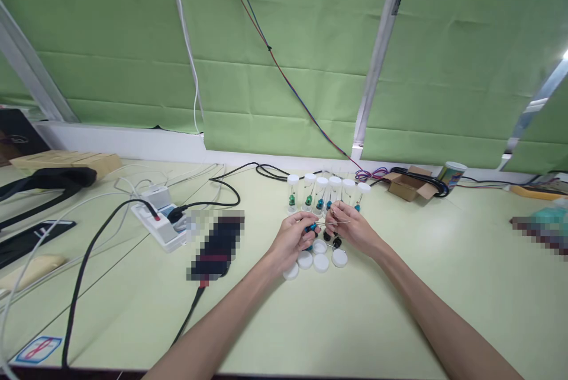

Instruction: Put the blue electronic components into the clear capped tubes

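My left hand (295,237) is closed around a small blue part (312,228) with a thin metal stem pointing right. Just beside it, my right hand (350,227) pinches something slender, perhaps a thin wire; the fingers hide most of it. Behind both hands stands a row of transparent tubes (291,188) with white lids, holding green or blue parts with thin stems. Small black parts (337,242) lie under the right hand. In front of the fingers are several loose white caps (321,263), flat on the table.
A pixelated phone-like object (217,247) with a cable lies left of my arm. Further left are a power strip (162,226) and loose cables. An open cardboard box (409,184) and a can (451,174) stand at the back right, by the green-covered wall (288,108).
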Motion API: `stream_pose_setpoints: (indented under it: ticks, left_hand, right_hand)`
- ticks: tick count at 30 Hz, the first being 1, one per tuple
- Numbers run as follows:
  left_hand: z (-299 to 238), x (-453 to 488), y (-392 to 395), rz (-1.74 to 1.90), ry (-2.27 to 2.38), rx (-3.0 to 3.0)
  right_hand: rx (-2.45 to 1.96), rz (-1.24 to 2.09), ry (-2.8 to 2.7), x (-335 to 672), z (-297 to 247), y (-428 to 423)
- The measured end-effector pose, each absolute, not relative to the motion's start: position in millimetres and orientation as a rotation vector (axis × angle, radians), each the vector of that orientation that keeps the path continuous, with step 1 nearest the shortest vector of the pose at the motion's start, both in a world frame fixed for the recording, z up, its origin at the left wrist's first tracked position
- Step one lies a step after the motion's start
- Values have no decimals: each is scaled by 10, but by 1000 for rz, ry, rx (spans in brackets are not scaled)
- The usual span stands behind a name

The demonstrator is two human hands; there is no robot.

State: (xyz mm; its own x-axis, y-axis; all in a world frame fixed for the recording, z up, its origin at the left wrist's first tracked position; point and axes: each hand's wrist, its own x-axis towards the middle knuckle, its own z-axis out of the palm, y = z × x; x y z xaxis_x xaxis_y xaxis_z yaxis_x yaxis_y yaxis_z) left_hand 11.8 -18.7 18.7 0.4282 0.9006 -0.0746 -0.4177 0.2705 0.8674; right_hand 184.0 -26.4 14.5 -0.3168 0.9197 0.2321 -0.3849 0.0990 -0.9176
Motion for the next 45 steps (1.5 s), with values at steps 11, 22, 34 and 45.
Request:
stream_pose_setpoints:
  ticks: [11, 22, 34, 45]
  left_hand:
    - [187, 110, -186, 971, 629, 900]
    - [166, 103, -184, 929, 612, 951]
    - [187, 115, -211, 879, 646, 1012]
    - [188, 141, -257, 818, 649, 1037]
  right_hand:
    - [-622, 1497, -1241, 1841, 173, -271]
    - [-696, 1483, -1233, 1830, 174, -277]
    - [-682, 1487, -1258, 1842, 130, -257]
    - [-770, 1403, -1391, 1853, 87, -243]
